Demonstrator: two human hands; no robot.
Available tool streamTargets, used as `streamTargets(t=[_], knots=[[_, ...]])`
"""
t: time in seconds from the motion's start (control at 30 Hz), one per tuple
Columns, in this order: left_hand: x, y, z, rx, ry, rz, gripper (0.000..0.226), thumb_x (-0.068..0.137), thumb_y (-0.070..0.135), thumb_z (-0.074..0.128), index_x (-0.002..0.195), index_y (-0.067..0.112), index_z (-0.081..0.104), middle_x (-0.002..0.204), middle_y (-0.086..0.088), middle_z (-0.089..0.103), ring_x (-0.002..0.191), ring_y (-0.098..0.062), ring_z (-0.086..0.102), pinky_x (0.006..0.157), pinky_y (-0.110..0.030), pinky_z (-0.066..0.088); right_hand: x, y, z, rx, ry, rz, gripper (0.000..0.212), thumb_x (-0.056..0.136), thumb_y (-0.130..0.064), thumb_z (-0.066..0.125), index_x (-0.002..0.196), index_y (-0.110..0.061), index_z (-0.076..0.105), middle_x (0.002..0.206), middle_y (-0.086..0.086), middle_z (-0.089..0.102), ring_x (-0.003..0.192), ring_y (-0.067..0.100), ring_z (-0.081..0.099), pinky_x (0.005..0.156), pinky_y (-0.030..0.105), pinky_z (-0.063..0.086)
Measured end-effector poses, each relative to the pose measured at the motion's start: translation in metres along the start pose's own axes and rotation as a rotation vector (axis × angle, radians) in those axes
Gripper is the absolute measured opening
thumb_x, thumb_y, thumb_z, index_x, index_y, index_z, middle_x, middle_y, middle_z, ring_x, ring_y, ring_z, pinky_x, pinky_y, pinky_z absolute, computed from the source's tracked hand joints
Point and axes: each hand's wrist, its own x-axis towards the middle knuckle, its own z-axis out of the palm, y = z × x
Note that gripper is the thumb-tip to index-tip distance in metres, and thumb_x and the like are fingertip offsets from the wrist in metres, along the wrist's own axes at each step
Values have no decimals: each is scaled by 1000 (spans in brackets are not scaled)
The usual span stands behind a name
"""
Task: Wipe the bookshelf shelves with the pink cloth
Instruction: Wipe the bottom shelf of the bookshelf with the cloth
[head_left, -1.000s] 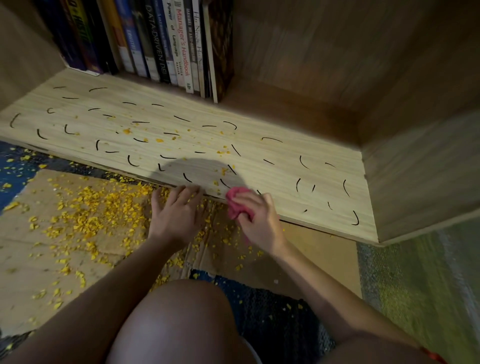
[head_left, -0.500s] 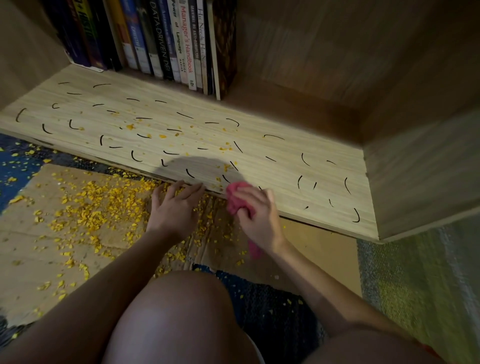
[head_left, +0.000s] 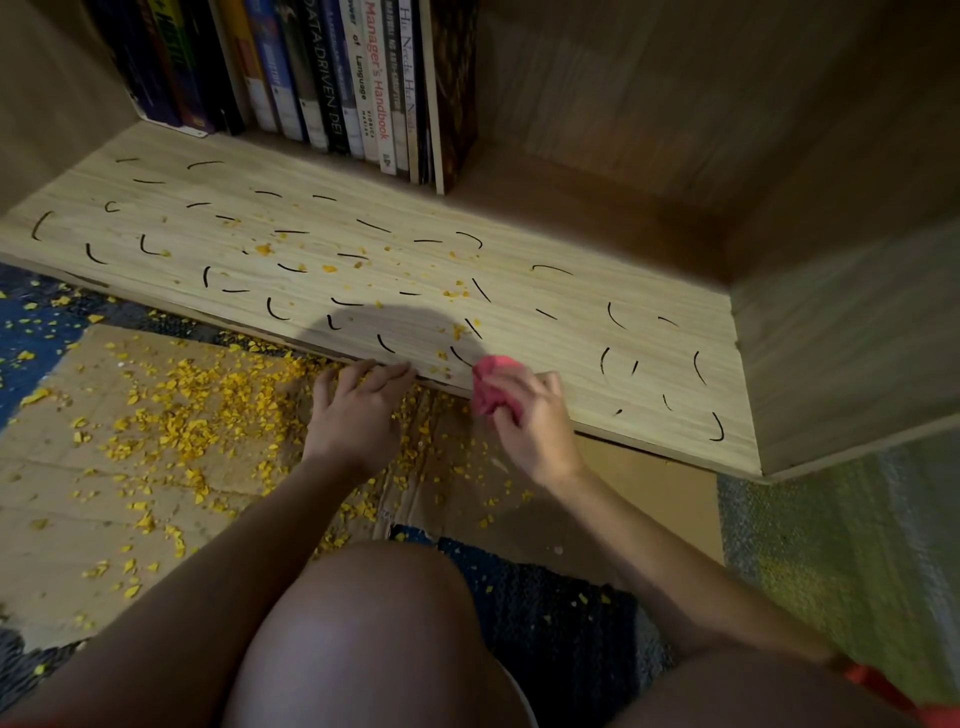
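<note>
The bottom shelf is pale wood, marked with several short black strokes and strewn with yellow crumbs. My right hand grips the bunched pink cloth at the shelf's front edge, near its middle. My left hand lies flat with fingers spread on the cardboard just below the edge, fingertips touching the shelf's lip.
A row of upright books fills the back left of the shelf. Cardboard on the floor holds a thick scatter of yellow crumbs. A green rug lies to the right, and my knee is in the foreground.
The right hand with the cloth has stayed at the shelf's front edge, shifting only slightly. The left hand has not moved. The camera has dipped a little closer.
</note>
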Motion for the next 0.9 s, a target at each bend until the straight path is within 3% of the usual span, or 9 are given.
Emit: streamTargets(t=[0.07,0.23,0.3,0.4,0.63,0.77,0.83,0.9], knots=[[1,0,1,-11,5,-5,66,89,13,48,148,30,23,153,13,23,142,-17,11,114,-45,0,-12,-10,4,43,-56,-37,43,82,-23,38,107,-9,70,110,-2,65,94,15,41,83,19,31],[1,3,0,-11,10,-12,66,89,13,47,148,29,23,154,14,22,142,-16,9,115,-45,1,17,-18,-8,136,77,-75,35,82,-14,44,102,-6,70,109,-3,64,104,-10,40,91,3,19],[0,3,-1,-3,27,1,64,90,15,48,147,29,25,153,13,23,143,-17,8,114,-45,0,44,-9,-14,88,98,-4,34,82,-4,46,107,-7,68,114,2,64,104,3,43,88,5,19],[0,-3,-3,-10,82,-18,61,89,16,49,146,28,30,152,10,27,143,-19,8,114,-47,1,79,7,-11,-7,-18,115,38,88,-1,43,120,-11,62,124,2,58,114,22,44,81,12,18],[-2,-15,0,-6,117,-33,59,89,13,50,145,23,34,151,5,30,143,-21,12,113,-44,-1,95,-1,10,43,-167,17,40,87,0,45,121,-12,62,128,0,57,112,23,43,86,13,20],[-6,-23,4,-23,162,-64,61,87,10,53,145,18,35,150,0,34,143,-24,16,113,-46,4,70,-15,12,146,-245,-139,36,80,1,53,111,-8,68,120,6,63,111,22,51,101,29,27],[-8,-25,4,-17,150,-85,63,88,10,50,147,19,30,152,0,29,144,-23,12,113,-47,4,53,-16,7,161,-308,-206,33,79,-5,52,106,-9,70,115,2,66,109,14,51,104,37,29],[-9,-25,3,-15,122,-81,66,90,12,47,149,22,22,155,3,22,144,-21,7,114,-46,2,40,-17,2,180,-354,-241,36,79,-20,45,102,-12,72,110,-1,68,103,16,53,100,36,30]])
